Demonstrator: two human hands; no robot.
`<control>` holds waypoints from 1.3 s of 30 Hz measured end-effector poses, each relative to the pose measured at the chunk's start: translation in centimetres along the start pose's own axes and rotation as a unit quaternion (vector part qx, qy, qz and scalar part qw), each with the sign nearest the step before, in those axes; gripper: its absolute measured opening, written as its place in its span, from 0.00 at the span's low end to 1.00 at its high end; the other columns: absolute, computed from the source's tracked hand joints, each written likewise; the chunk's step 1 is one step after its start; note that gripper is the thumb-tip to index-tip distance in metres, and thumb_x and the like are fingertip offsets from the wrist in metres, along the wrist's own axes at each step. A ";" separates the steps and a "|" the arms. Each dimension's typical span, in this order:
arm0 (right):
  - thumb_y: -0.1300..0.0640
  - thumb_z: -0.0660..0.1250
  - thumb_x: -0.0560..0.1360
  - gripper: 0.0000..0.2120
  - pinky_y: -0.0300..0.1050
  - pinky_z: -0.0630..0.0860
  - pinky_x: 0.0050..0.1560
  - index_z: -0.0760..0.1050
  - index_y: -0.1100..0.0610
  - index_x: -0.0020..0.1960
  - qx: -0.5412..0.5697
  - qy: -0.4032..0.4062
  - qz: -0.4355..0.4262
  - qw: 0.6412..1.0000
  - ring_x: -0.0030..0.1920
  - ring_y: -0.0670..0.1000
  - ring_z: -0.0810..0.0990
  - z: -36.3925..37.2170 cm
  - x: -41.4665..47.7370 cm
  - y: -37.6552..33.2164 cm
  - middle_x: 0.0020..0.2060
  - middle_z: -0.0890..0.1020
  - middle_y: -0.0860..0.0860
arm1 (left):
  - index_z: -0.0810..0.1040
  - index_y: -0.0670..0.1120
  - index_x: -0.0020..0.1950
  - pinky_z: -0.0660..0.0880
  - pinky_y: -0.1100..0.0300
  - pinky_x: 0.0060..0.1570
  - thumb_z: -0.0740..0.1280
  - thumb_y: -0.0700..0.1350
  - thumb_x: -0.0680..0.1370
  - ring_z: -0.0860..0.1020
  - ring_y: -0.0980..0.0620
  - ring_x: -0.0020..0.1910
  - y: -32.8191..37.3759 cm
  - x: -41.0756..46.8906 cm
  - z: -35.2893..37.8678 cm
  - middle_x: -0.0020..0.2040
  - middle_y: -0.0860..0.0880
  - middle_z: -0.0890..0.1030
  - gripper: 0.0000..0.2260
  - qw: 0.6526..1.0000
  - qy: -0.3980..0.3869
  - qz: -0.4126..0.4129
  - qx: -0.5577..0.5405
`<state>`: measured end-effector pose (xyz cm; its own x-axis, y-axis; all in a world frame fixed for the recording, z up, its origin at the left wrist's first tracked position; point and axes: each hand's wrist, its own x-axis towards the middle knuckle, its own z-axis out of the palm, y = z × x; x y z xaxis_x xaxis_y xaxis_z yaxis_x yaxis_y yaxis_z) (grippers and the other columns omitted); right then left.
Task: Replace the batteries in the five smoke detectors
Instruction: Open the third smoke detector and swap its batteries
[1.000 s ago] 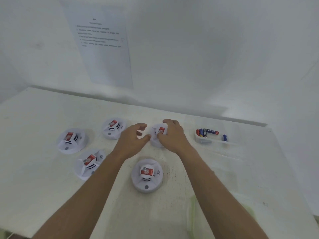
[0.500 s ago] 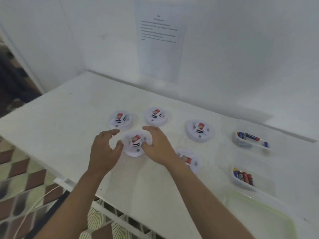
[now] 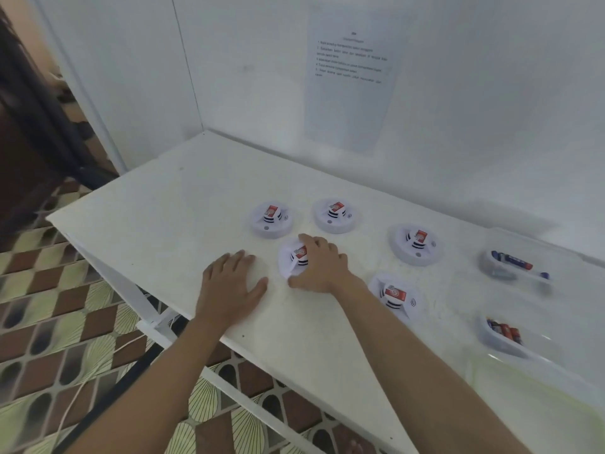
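White table (image 3: 183, 204) against white walls, with a printed sheet (image 3: 347, 93) stuck above it. We log the left hand (image 3: 229, 286) palm-down, fingers relaxed and slightly spread, just left of the front-left detector (image 3: 289, 260); we cannot tell if they touch. The right hand (image 3: 322, 267) is curled over that detector from the right, gripping it. Beyond the hands sit the back-left detector (image 3: 271, 219) and back detector (image 3: 335, 216). The right detector (image 3: 415, 244) stands apart, and the near detector (image 3: 394, 296) is beside the right forearm. The far tray (image 3: 491, 268) and near tray (image 3: 497, 345) at far right hold batteries.

open table (image 3: 183, 204) left of the detectors (image 3: 337, 216), battery trays (image 3: 501, 339) along the right
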<state>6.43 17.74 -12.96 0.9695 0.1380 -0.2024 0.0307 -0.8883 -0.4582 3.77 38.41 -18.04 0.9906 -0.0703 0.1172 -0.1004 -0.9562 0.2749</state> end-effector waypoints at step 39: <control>0.45 0.83 0.60 0.42 0.61 0.76 0.64 0.66 0.45 0.67 0.462 0.263 -0.072 0.844 0.64 0.55 0.79 -9.5 -23.0 15.8 0.63 0.80 0.52 | 0.81 0.42 0.56 0.71 0.52 0.40 0.62 0.51 0.82 0.77 0.48 0.37 27.6 -6.1 -4.3 0.44 0.42 0.83 0.15 0.760 -0.250 0.107 -0.590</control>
<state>-13.10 -3.65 -7.28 0.9531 -0.2148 0.2131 0.1899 -0.1238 -0.9740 -5.46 13.64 -7.02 0.8218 -0.5695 -0.0168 0.0156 -0.0070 0.9999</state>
